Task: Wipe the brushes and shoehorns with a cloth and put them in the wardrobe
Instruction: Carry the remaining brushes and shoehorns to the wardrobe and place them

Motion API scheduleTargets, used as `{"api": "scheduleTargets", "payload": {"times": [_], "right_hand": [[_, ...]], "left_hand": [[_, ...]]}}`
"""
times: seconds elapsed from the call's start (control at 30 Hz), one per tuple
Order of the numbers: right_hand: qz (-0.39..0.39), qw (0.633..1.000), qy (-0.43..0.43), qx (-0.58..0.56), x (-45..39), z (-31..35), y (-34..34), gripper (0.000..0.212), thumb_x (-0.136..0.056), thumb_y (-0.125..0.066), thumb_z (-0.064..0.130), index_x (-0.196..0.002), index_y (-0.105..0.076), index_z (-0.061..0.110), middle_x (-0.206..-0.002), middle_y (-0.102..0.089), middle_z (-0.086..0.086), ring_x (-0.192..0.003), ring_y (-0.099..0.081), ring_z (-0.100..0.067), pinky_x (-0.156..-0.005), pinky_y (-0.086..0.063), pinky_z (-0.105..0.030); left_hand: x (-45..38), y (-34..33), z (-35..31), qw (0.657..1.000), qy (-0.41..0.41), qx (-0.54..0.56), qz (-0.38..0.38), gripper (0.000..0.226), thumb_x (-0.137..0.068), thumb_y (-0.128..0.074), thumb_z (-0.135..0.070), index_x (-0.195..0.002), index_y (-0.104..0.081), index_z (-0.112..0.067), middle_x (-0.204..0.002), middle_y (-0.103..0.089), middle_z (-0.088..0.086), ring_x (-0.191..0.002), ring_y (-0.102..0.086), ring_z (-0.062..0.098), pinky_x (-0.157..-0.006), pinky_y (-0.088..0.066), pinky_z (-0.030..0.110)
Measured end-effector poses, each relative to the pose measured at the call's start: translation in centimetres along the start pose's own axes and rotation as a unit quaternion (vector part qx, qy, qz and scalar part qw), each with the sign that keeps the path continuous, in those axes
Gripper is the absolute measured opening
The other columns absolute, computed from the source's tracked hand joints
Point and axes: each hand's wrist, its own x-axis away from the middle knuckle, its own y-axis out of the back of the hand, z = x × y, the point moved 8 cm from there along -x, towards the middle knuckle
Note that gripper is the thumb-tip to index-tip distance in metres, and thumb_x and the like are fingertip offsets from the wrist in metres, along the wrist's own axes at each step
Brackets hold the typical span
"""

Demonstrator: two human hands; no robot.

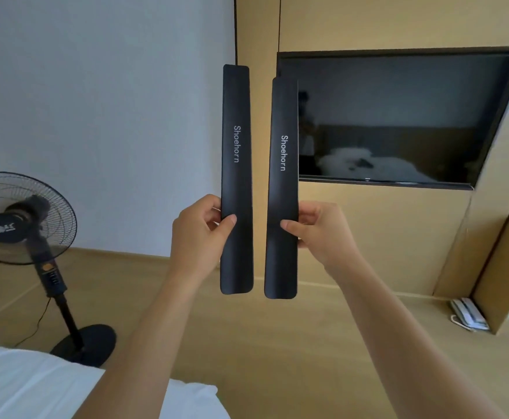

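White bedding [29, 385] lies nearest at the lower left, with a black standing fan [25, 225] on the wooden floor behind it and a white telephone [469, 314] low on the right by the wood panelling. Above the forearms, the left hand [198, 234] pinches the left shoehorn [236, 176] and the right hand [322, 231] pinches the right shoehorn [281, 189], thumbs in front, fingers curled mostly hidden behind, both blades upright, side by side, apart. Beyond, a dark television [398, 116] sits in the panelled wall, its left edge covered by the right shoehorn.
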Motion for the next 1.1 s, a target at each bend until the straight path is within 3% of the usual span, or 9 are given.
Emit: {"api": "scheduleTargets", "payload": {"times": [0.13, 0.3, 0.4, 0.5, 0.73, 0.93, 1.1], "right_hand": [[0.024, 0.999, 0.012, -0.02, -8.1, -3.9, 0.2, 0.025, -0.09, -0.07, 0.009, -0.107, -0.075, 0.027, -0.094, -0.078, 0.009, -0.09, -0.075, -0.014, -0.078, -0.063, -0.044], [0.075, 0.997, 0.023, -0.017, -18.7, -7.9, 0.0, 0.023, -0.09, -0.069, 0.01, -0.109, -0.076, 0.022, -0.093, -0.078, 0.005, -0.088, -0.074, -0.02, -0.077, -0.062, -0.048], [0.107, 0.994, 0.032, -0.016, -24.1, -10.1, -1.0, 0.022, -0.09, -0.07, 0.012, -0.108, -0.076, 0.024, -0.094, -0.078, 0.009, -0.09, -0.074, -0.017, -0.078, -0.063, -0.042], [0.129, 0.991, 0.027, -0.032, -28.4, -12.5, -2.6, 0.021, -0.09, -0.071, 0.011, -0.105, -0.076, 0.024, -0.093, -0.077, 0.009, -0.089, -0.074, -0.015, -0.08, -0.062, -0.044], [0.157, 0.986, 0.033, -0.042, -38.7, -18.1, -8.3, 0.021, -0.089, -0.07, 0.008, -0.098, -0.076, 0.026, -0.09, -0.077, 0.012, -0.086, -0.073, -0.011, -0.08, -0.062, -0.044], [0.173, 0.984, 0.035, -0.04, -50.7, -19.9, -15.1, 0.018, -0.091, -0.069, 0.009, -0.103, -0.076, 0.02, -0.093, -0.078, 0.008, -0.089, -0.073, -0.013, -0.08, -0.062, -0.042], [0.177, 0.981, 0.058, -0.052, -60.6, -19.8, -21.8, 0.018, -0.089, -0.071, 0.01, -0.105, -0.076, 0.017, -0.094, -0.078, 0.004, -0.089, -0.074, -0.017, -0.08, -0.062, -0.042]], "left_hand": [[-5.5, -4.5, 2.3, 0.999, 0.012, -0.023, -0.019, 0.003, -0.09, -0.067, -0.018, -0.091, -0.064, -0.017, -0.08, -0.072, -0.006, -0.075, -0.068, 0.017, -0.072, -0.055, 0.035], [-12.7, -9.3, 5.0, 0.996, 0.045, -0.044, -0.064, 0.005, -0.089, -0.067, -0.015, -0.088, -0.065, -0.019, -0.074, -0.071, -0.009, -0.067, -0.064, 0.013, -0.064, -0.049, 0.028], [-15.9, -11.5, 7.1, 0.993, 0.057, -0.061, -0.086, 0.008, -0.089, -0.067, -0.016, -0.085, -0.063, -0.021, -0.07, -0.07, -0.009, -0.064, -0.061, 0.012, -0.061, -0.046, 0.023], [-18.4, -13.2, 9.8, 0.99, 0.074, -0.076, -0.095, 0.008, -0.089, -0.068, -0.018, -0.086, -0.064, -0.024, -0.074, -0.071, -0.011, -0.071, -0.066, 0.01, -0.068, -0.052, 0.031], [-26.5, -16.0, 18.2, 0.983, 0.094, -0.097, -0.127, 0.006, -0.088, -0.068, -0.018, -0.086, -0.064, -0.021, -0.074, -0.071, -0.009, -0.074, -0.068, 0.014, -0.072, -0.055, 0.044], [-37.8, -16.7, 26.1, 0.98, 0.092, -0.085, -0.152, 0.007, -0.088, -0.069, -0.016, -0.086, -0.064, -0.02, -0.073, -0.071, -0.007, -0.073, -0.066, 0.019, -0.07, -0.054, 0.041], [-47.2, -15.1, 31.7, 0.976, 0.07, -0.101, -0.179, 0.007, -0.087, -0.069, -0.016, -0.086, -0.064, -0.02, -0.072, -0.07, -0.007, -0.07, -0.065, 0.016, -0.065, -0.049, 0.029]]}}
